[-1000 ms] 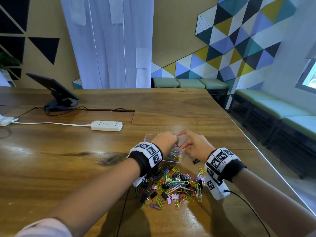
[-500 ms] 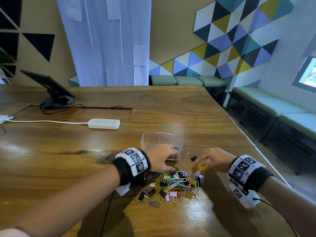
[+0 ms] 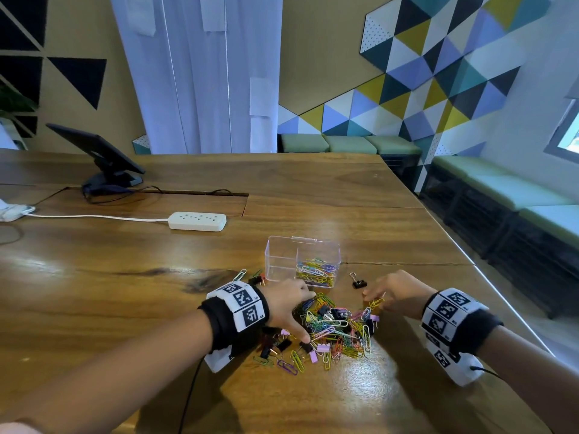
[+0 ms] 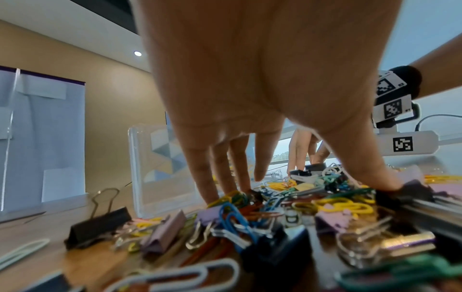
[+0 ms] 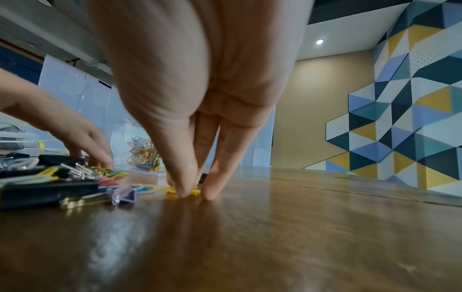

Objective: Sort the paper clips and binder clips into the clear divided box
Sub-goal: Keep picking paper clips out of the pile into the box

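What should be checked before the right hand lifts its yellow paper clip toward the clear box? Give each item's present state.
1. Right hand has the yellow paper clip pinched: cannot tell; its fingertips sit on it at the table.
2. Clear divided box open on top: ok.
3. Right compartment holds the paper clips: ok.
4. Left compartment free of paper clips: ok, looks empty.
5. Left hand clear of the box: ok, spread on the pile.
6. Stray black binder clip out of the path: not ok, it lies between box and right hand.
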The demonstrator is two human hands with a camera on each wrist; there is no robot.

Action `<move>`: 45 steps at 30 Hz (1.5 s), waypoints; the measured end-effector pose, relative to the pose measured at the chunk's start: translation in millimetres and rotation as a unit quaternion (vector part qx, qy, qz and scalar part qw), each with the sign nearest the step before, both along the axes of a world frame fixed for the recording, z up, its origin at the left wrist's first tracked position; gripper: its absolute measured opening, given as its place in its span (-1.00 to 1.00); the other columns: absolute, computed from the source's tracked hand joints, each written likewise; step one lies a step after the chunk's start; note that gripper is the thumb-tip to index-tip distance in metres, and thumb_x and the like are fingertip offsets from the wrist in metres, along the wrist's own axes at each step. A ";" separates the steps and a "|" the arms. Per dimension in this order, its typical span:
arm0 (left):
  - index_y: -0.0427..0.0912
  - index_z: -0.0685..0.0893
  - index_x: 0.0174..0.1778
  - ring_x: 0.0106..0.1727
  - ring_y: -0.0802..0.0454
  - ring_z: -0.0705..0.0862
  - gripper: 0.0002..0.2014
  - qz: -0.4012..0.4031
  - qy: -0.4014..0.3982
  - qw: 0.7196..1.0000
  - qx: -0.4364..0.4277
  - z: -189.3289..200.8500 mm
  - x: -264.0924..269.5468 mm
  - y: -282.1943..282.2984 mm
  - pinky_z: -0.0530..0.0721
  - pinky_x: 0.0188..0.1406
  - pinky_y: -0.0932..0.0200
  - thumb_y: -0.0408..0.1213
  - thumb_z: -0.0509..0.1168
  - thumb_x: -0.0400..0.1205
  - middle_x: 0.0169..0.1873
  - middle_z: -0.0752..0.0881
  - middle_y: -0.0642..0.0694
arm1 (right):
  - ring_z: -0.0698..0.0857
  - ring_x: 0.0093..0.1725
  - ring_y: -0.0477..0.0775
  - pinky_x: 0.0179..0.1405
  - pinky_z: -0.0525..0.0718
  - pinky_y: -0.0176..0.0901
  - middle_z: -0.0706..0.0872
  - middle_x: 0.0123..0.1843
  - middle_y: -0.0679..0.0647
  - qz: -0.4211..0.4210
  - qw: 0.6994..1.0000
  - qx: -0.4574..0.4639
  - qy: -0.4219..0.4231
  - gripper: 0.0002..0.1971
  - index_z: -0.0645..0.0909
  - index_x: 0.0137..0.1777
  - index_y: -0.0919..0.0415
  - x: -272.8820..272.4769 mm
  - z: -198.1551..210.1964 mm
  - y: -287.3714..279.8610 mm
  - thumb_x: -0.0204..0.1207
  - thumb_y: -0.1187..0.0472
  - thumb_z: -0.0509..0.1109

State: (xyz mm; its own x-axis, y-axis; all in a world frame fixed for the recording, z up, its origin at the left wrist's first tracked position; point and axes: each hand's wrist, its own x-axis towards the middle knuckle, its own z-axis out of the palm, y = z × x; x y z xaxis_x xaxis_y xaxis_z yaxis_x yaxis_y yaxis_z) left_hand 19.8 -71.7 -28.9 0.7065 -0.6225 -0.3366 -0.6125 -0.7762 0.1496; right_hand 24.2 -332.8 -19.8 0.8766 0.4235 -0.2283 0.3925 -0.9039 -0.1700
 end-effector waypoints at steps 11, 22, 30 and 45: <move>-0.17 0.33 0.56 0.36 -0.14 0.45 -0.50 0.031 -0.011 0.999 -0.020 3.1 9.2 -10.7 0.41 0.30 0.04 -0.16 0.18 0.70 0.33 0.47 -0.22 | 0.61 0.05 -0.17 -0.04 0.44 -0.62 0.69 0.15 -0.05 -0.044 0.999 0.004 0.001 -0.77 0.69 0.16 0.12 2.7 -1.1 1.2 0.51 0.22 0.40; 0.06 0.30 0.58 0.17 -0.16 0.51 -0.45 -0.007 -0.008 1.000 -0.004 -0.1 12.1 -19.7 0.56 0.18 -0.04 -0.45 0.12 0.67 0.28 0.39 -0.19 | 0.60 -0.30 -0.32 -0.37 0.57 -0.56 0.63 -0.24 -0.17 -0.084 0.993 0.045 0.070 -0.81 0.69 0.05 0.18 13.4 2.6 15.4 0.45 0.35 0.44; -0.09 0.46 0.46 0.22 -0.18 0.53 -0.58 -0.015 -0.039 0.999 -0.001 -1.1 14.3 -24.0 0.55 0.18 -0.09 -0.36 0.21 0.65 0.24 0.46 -0.21 | 0.64 -0.34 -0.29 -0.29 0.63 -0.48 0.71 -0.25 -0.12 -0.055 0.995 0.048 0.070 -0.87 0.71 -0.01 0.19 14.6 -1.4 35.6 0.45 0.29 0.47; -0.20 0.74 0.14 0.17 -0.13 0.68 -0.74 0.016 -0.073 0.997 -0.037 3.8 14.8 -28.0 0.62 0.11 0.06 -0.44 0.25 0.60 0.14 0.74 -0.16 | 0.48 0.02 -0.14 -0.04 0.47 -0.25 0.50 0.05 -0.14 0.022 0.992 -0.017 0.120 -0.54 0.60 0.18 0.02 1.9 4.1 42.2 0.27 0.07 0.60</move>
State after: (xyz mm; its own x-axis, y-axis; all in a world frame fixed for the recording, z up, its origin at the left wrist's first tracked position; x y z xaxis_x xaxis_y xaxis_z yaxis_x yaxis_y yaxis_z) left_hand 34.6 -99.7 -25.0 0.7651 -0.6174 -0.1828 -0.6063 -0.7864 0.1182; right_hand 26.2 -290.7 -15.7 0.7764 0.4487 -0.4426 0.3836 -0.8936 -0.2330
